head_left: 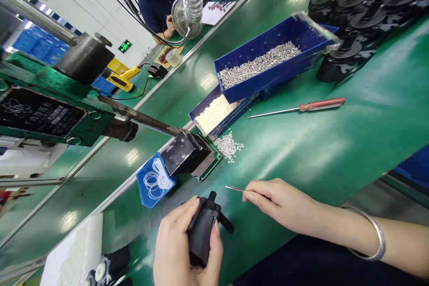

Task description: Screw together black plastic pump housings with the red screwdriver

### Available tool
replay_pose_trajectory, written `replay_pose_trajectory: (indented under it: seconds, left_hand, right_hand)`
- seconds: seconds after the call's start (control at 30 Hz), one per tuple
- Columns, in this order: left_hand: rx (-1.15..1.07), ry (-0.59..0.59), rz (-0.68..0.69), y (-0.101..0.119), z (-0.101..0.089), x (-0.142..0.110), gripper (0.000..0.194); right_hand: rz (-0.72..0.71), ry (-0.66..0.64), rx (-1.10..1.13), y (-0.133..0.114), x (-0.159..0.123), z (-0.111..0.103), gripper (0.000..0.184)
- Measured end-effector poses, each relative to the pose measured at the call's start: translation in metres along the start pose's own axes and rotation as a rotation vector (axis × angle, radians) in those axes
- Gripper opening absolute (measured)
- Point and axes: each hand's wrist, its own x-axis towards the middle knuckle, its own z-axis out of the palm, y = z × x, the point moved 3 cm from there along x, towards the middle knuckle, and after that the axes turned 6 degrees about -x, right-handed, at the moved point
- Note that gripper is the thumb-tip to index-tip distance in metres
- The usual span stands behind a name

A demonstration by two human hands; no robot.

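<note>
My left hand (pixel 174 241) is wrapped round a black plastic housing (pixel 201 237) with short pipe stubs at its upper end. Part of the housing is hidden by my fingers and thumb. To its right, my right hand (pixel 275 199) pinches a thin metal tool (pixel 234 188), its tip pointing left above the green bench. The rest of this tool is hidden in my fingers, and its kind cannot be made out. The tip is apart from the housing. Small pale rings (pixel 228 146) lie scattered on the bench beyond both hands.
Blue bins hold metal pins (pixel 261 65) and cream-coloured small parts (pixel 214 114). A screwdriver (pixel 318 105) lies right of them. White rings fill a blue tray (pixel 144 196) beside a green press (pixel 90 116). Black parts (pixel 355 18) crowd the far right; a person (pixel 150 13) sits opposite.
</note>
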Motion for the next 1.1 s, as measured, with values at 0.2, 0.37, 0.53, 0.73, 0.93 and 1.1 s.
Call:
replay_pose_trajectory:
  seconds: [0.2,0.37,0.53,0.73,0.93,1.1]
  left_hand:
    - [0.091,-0.391,0.007,-0.010,0.022,0.009,0.031]
    - [0.144,-0.380,-0.039,-0.011,0.022,0.018,0.035]
    - [0.234,-0.452,-0.015,-0.005,0.027,0.021,0.041]
    - [0.273,-0.429,-0.026,0.004,0.031,0.017,0.040]
    - [0.282,-0.428,-0.043,0.009,0.034,0.019,0.039]
    - [0.256,-0.420,-0.060,0.006,0.033,0.020,0.036]
  right_hand:
    - [0.031,0.036,0.021,0.005,-0.003,-0.012,0.038]
    - [0.029,0.041,0.026,0.009,-0.006,-0.011,0.039]
    - [-0.070,0.021,-0.173,0.007,-0.007,-0.005,0.035]
    - [-0.070,-0.073,0.166,-0.003,-0.003,-0.013,0.027]
    - [-0.058,-0.300,0.904,-0.018,0.017,-0.032,0.032]
    - [-0.060,-0.199,0.532,-0.030,0.035,-0.030,0.024]
